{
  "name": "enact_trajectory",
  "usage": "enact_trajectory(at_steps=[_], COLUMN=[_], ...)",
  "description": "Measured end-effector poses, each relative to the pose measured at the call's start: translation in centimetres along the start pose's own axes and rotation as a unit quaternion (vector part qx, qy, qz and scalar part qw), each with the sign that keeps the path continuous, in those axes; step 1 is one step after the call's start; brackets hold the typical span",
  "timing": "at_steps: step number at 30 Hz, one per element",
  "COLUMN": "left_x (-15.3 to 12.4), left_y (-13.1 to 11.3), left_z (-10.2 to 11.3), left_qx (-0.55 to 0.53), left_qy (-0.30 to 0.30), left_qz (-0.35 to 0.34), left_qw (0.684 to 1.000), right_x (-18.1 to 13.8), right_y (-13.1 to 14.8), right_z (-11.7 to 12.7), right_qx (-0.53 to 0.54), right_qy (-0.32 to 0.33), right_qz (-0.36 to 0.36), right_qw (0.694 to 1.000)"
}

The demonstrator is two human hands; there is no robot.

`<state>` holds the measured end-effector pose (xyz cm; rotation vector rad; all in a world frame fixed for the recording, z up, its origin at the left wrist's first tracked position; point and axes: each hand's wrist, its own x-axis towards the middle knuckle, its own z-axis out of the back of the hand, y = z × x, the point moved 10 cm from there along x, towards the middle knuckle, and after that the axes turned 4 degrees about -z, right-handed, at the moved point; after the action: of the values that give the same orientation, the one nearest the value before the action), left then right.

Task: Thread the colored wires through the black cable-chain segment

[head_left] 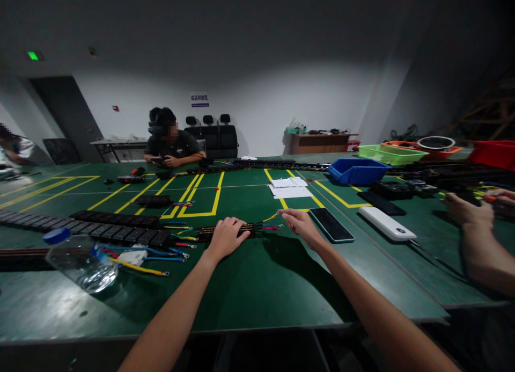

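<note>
My left hand (227, 239) lies over a dark strip with copper-coloured lines (254, 228), its fingers over the far side and the thumb along the top. Coloured wires with metal ring ends, including red wires (272, 228), leave the strip's right end. My right hand (300, 225) pinches the tip of a yellow wire (270, 218) that rises from this end. Left of my left hand, a long segmented black track (120, 231) ends in more wires. A yellow wire with a ring terminal (140, 267) lies in front of it.
A clear water bottle (86, 264) stands front left. Right of my hand are a phone (332, 225), a white power bank (386, 224) with a cable, and a blue bin (357, 172). White papers (289, 188) lie beyond. A co-worker's hands (469, 211) work at far right; another person (171, 138) sits opposite.
</note>
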<state>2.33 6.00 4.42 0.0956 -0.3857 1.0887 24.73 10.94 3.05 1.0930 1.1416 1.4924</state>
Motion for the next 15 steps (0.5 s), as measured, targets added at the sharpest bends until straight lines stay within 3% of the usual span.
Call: enact_trajectory(at_steps=[4, 8, 11, 15], left_x=[-0.1, -0.1, 0.0, 0.0], left_y=[-0.1, -0.2, -0.1, 0.0], left_z=[0.2, 0.2, 0.1, -0.1], left_qx=[0.015, 0.028, 0.024, 0.020], left_qy=[0.001, -0.003, -0.003, 0.000], left_qz=[-0.001, -0.003, -0.005, -0.003], left_qw=[1.000, 1.000, 1.000, 1.000], right_x=[0.3, 1.0, 1.1, 1.1], right_y=[-0.6, -1.7, -2.6, -2.5], right_z=[-0.2, 0.2, -0.3, -0.3], right_qx=[-0.021, -0.144, -0.231, -0.263], right_qy=[0.007, -0.010, 0.020, 0.019], right_qz=[0.001, 0.002, -0.009, 0.000], right_qw=[1.000, 0.990, 0.973, 0.965])
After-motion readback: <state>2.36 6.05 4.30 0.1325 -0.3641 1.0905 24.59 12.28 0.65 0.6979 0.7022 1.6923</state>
